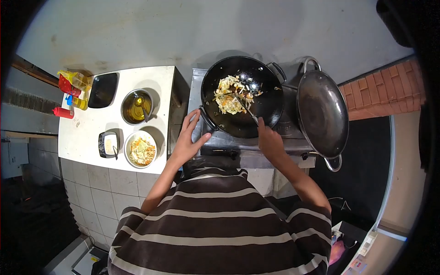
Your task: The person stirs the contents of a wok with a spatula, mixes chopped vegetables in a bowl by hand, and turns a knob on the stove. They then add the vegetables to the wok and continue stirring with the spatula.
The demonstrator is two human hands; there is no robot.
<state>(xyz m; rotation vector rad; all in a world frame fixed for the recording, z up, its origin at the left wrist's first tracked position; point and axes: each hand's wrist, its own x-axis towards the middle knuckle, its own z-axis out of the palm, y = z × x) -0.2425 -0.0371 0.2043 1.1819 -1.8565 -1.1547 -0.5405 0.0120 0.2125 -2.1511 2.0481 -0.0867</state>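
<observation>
A black wok [272, 107] sits on the stove, with shredded vegetables and bits of egg or similar food [230, 103] heaped left of its middle. My right hand [269, 140] is closed round the handle of a spatula [250, 114], whose far end reaches into the food. On the wok's near left side is a loop handle [208, 120]. My left hand [188, 141] is right beside that handle, thumb and fingers spread apart, fingertips close to the wok's rim.
A large grey metal wok [323, 112] leans on the right of the stove [196, 91]. On the white table [85, 137] at left stand a pot of oil [137, 106], a bowl of shredded vegetables [142, 149], a small black dish [108, 145], a black tray [103, 90] and a red bottle [63, 112].
</observation>
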